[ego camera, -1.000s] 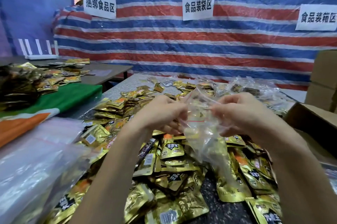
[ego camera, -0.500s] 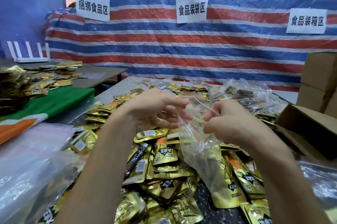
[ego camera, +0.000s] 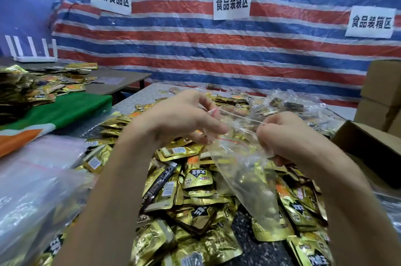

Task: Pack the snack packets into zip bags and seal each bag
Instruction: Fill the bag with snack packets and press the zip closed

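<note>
Tabletop (ego camera: 138, 96) of packets: bag held at its mouth

A clear bag (ego camera: 240, 170) is held up between the hands, above the gold packets (ego camera: 195, 179). One rim is pinched by the left hand (ego camera: 182, 120), the other by the right hand (ego camera: 286, 135), with the mouth parted. A box (ego camera: 368, 144) lies just right of the right hand.

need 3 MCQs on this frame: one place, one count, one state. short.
1. Where is the open brown cardboard box? A) left edge B) right edge C) centre
2. How many white paper signs hang on the red-white-blue striped tarp? A) three B) one C) five
3. The clear plastic zip bag is: A) sealed, lying flat B) inside the box C) held open-mouthed by the left hand and right hand
Answers: B, box lies by the right forearm; A, three signs show along the tarp; C, each hand pinches one side, zip strips apart.
</note>
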The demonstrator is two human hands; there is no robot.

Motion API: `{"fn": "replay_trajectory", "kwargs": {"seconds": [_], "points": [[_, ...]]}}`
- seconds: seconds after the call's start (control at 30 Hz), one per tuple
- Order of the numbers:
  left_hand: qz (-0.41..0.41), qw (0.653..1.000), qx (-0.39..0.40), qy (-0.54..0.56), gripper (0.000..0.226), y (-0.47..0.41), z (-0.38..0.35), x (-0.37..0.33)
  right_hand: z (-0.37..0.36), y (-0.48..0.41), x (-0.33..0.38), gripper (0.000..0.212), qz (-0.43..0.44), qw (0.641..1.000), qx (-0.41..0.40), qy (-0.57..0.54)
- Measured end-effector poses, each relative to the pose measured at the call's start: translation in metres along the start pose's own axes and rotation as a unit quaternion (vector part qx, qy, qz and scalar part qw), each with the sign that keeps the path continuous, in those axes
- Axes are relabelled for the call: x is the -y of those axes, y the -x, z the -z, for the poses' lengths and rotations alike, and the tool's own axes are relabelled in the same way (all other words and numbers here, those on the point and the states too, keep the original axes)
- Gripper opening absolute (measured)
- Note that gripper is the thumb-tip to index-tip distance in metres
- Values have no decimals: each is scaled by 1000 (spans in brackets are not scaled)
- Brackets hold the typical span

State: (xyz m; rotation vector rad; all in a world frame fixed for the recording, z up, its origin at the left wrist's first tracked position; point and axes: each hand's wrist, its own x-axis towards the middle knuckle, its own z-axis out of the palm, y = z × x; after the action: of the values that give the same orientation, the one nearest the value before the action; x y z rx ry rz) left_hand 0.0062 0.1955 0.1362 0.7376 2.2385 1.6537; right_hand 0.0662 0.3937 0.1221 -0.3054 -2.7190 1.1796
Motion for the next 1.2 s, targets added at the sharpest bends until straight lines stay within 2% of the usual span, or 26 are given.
{"fn": "replay_trajectory", "kwargs": {"seconds": [0.1, 0.13, 0.2, 0.27, 0.3, 0.33, 0.4, 0.43, 0.5, 0.57, 0.63, 0.7, 0.77, 0.87, 0.97, 1.1, 1.2], "points": [[-8, 999, 42, -4, 39, 4, 15, 4, 3, -3, -6, 15, 5, 995, 65, -78], [-9, 998, 51, -22, 36, 5, 19, 6, 5, -5, -7, 26, 10, 987, 108, -120], [-11, 996, 63, -64, 25, 6, 24, 10, 12, -8, -12, 55, 58, 943, 236, -227], [-11, 991, 65, -118, 16, 6, 25, 13, 15, -12, -22, 71, 100, 904, 295, -292], [-12, 987, 68, -144, 14, 6, 25, 14, 14, -17, -28, 66, 104, 906, 278, -302], [-13, 983, 75, -169, 13, 4, 25, 13, 10, -23, -33, 50, 112, 922, 225, -295], [-9, 975, 86, -205, 15, 0, 25, 12, -4, -35, -39, 14, 158, 968, 86, -177], [-4, 973, 89, -213, 17, -3, 25, 13, -15, -40, -41, 20, 184, 978, 41, -84], [6, 971, 109, -212, 9, -6, 24, 15, -41, -50, -46, 35, 196, 978, 41, 58], [1, 965, 143, -219, 1, -7, 22, 18, -64, -56, -51, 44, 180, 971, 75, 141], [-11, 959, 167, -227, 13, -7, 21, 19, -74, -58, -55, 59, 172, 964, 85, 186], [-3, 960, 162, -229, 31, -8, 21, 19, -75, -59, -54, 83, 168, 961, 84, 202], [8, 958, 149, -246, 40, -11, 21, 20, -76, -59, -53, 85, 167, 959, 79, 215], [1, 949, 129, -288, 27, -14, 22, 23, -82, -55, -44, 64, 168, 957, 23, 235], [-3, 951, 130, -282, 25, -10, 27, 26, -82, -48, -34, 41, 173, 961, -22, 217], [-6, 977, 143, -159, 20, -5, 28, 32, -70, -43, -29, 24, 184, 969, -82, 146], [-25, 989, 112, -92, 34, -9, 24, 37, -56, -46, -31, 23, 206, 963, -167, 49]]}}
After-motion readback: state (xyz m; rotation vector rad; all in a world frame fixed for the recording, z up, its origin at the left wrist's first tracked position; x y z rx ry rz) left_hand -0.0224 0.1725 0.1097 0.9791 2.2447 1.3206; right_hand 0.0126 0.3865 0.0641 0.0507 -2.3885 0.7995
